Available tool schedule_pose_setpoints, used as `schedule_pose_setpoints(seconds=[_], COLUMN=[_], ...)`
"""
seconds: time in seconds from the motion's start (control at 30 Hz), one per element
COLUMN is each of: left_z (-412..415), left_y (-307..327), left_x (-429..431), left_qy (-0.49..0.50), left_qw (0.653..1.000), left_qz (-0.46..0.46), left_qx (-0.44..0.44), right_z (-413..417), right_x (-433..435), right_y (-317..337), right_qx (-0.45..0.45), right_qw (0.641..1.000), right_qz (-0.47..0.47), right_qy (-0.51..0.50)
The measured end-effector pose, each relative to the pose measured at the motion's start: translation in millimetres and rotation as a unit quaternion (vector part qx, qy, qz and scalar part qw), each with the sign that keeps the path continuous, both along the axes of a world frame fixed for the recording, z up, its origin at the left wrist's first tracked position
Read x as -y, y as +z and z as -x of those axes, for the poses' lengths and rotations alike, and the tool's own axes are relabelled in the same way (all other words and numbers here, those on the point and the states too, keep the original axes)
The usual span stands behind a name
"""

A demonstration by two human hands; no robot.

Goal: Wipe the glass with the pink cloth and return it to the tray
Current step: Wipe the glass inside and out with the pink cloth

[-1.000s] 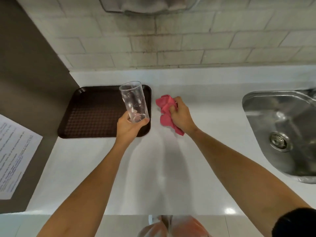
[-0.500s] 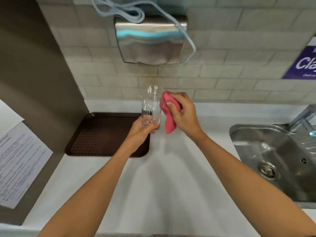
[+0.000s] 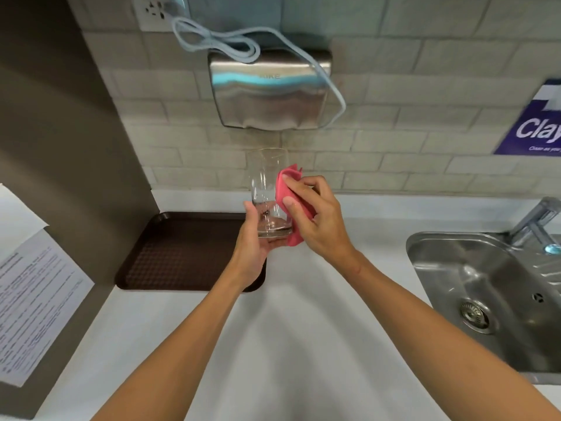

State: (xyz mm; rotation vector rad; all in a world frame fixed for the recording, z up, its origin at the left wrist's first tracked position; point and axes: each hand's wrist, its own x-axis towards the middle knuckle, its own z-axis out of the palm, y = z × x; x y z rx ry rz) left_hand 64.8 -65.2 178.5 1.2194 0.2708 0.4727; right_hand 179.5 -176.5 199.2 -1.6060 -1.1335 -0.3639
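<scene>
Left hand (image 3: 253, 249): cupped under and around the base of a clear drinking glass (image 3: 268, 189), thumb up its left side, holding it upright above the counter. Right hand (image 3: 318, 220): closed on a pink cloth (image 3: 287, 192), thumb and fingers pressing the cloth flat to the glass's right wall; cloth runs from below the rim down to the base, a corner sticking up above the fingers. Glass: empty, raised in the air over the right edge of the tray, not resting on it. Tray (image 3: 182, 253): dark brown, textured floor, lying on the white countertop (image 3: 288, 329) in the left corner against a brown side panel (image 3: 60, 132). Printed paper sheet (image 3: 27, 299): fixed to that panel. Stainless sink (image 3: 491, 299) with tap (image 3: 537, 218): at right, well apart from the hands. Wall of pale tiles behind: metal hand dryer (image 3: 268, 92) with a light blue cable (image 3: 230, 45) looped over it; blue sign (image 3: 537, 123), partly cut off.
</scene>
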Motion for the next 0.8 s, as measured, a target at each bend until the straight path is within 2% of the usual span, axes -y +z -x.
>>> schedule_pose_setpoints(seconds=[0.1,0.23,0.43,0.67,0.8], left_z=[-5.7,-7.6,-11.4,-8.4,-10.4], left_y=[2.5,3.4,5.1,5.6,-0.2], left_x=[0.5,-1.3,-4.6,-17.2,-12.6], left_qy=[0.054,0.057,0.075,0.060,0.050], left_qw=[0.998,0.998,0.996,0.998,0.998], left_qz=[0.020,-0.027,-0.056,-0.030,-0.034], left_qx=[-0.011,-0.005,-0.003,0.003,0.008], right_z=[7.6,7.1,-2.6,15.4,0.7], right_x=[3.9,4.8,-12.1,9.7,-1.5], right_y=[-5.6,3.3,38.8,-0.8,32.8], right_qx=[0.071,0.183,0.192,0.282,0.261], right_qw=[0.997,0.982,0.980,0.947,0.960], right_qz=[0.014,0.045,0.040,0.153,0.094], right_qy=[0.005,-0.009,-0.041,0.033,-0.033])
